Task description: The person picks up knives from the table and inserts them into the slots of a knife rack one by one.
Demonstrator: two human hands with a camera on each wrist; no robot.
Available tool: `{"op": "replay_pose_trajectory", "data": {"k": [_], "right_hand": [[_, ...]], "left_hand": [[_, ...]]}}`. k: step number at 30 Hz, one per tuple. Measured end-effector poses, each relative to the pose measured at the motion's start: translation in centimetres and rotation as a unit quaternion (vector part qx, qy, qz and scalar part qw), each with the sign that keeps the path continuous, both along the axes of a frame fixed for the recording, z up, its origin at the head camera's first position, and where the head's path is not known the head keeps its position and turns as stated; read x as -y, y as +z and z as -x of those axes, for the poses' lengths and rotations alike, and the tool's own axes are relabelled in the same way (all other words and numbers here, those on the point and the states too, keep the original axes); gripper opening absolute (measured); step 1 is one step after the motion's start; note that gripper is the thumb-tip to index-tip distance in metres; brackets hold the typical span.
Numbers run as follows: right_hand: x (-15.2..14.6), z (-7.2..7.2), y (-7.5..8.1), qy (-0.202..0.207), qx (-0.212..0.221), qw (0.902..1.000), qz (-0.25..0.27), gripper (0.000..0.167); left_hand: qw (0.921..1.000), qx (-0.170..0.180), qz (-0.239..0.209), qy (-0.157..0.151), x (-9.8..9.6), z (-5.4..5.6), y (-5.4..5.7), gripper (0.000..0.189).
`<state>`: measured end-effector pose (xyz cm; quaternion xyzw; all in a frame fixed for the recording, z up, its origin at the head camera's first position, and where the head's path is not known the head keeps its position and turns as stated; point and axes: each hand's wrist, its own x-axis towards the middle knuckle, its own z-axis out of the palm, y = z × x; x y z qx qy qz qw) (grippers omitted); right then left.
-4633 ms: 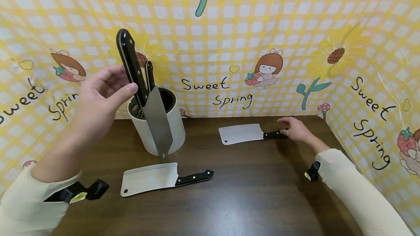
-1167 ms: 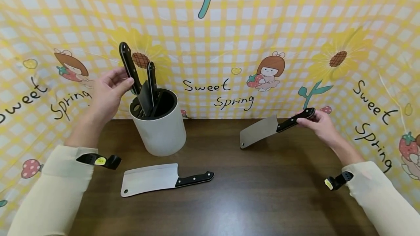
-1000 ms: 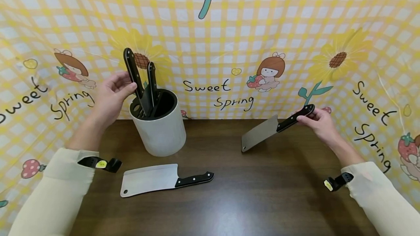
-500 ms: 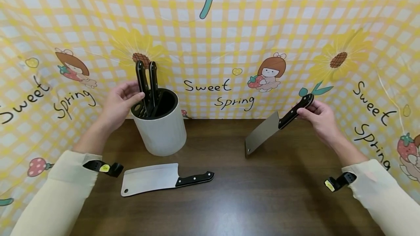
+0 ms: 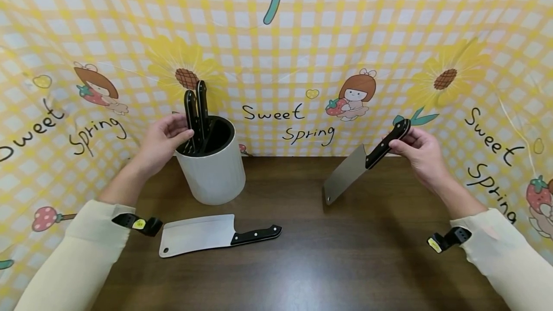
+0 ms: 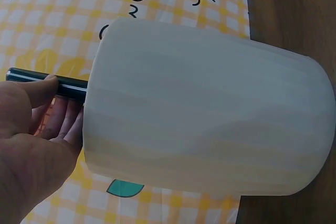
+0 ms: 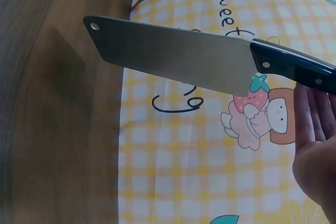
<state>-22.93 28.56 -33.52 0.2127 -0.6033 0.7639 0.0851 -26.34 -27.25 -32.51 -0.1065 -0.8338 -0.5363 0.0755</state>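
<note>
My left hand pinches the black riveted handle of a cleaver whose blade is hidden inside the white round knife block. In the left wrist view, that handle sticks out of the block's mouth between thumb and fingers. Beside it in the block stands another black-handled knife. On the right, my right hand grips a second cleaver by its handle, blade slanting down to the left. The right wrist view shows the whole blade, with a hole at the far corner.
A third cleaver lies flat on the brown wooden table in front of the block, its handle pointing right. A yellow checked cloth covers the wall behind and both sides.
The left-hand cleaver has gone from in front of the block down into it, its handle sinking lower. My right hand has picked up its cleaver from the table and tilted it more steeply.
</note>
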Motion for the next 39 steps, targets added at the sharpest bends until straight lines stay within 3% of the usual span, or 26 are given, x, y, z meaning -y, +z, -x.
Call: {"op": "replay_pose_trajectory", "data": {"k": [8, 12, 17, 24, 30, 32, 39], "right_hand": [[0.5, -0.5, 1.0, 0.008, -0.009, 0.9994, -0.032, 0.019], [0.7, -0.6, 1.4, 0.007, -0.015, 0.9982, -0.057, 0.018], [1.2, -0.6, 2.0, -0.004, -0.023, 0.9968, -0.076, 0.014], [1.8, -0.7, 2.9, 0.002, -0.026, 0.9971, -0.072, 0.019], [2.3, -1.0, 3.9, -0.004, -0.02, 0.9952, -0.096, 0.015], [2.7, -1.1, 4.2, -0.007, -0.02, 0.9944, -0.103, 0.014], [4.7, -0.8, 4.6, -0.009, -0.023, 0.9948, -0.099, 0.02]], "left_hand": [[0.9999, 0.005, 0.011, -0.002, 0.0, 0.0, 0.1, 0.05], [0.9985, -0.001, -0.052, -0.015, 0.0, 0.0, 0.1, 0.045], [0.9842, -0.03, -0.17, -0.038, 0.1, -0.1, 0.4, 0.035], [0.9753, -0.084, -0.203, -0.026, -0.3, -0.8, 1.8, 0.022], [0.9588, -0.111, -0.256, -0.053, -1.3, -1.5, 3.3, 0.016], [0.9574, -0.113, -0.258, -0.065, -1.9, -1.7, 3.8, 0.017], [0.9674, -0.106, -0.204, -0.106, -4.5, -2.4, 4.7, 0.018]]}}
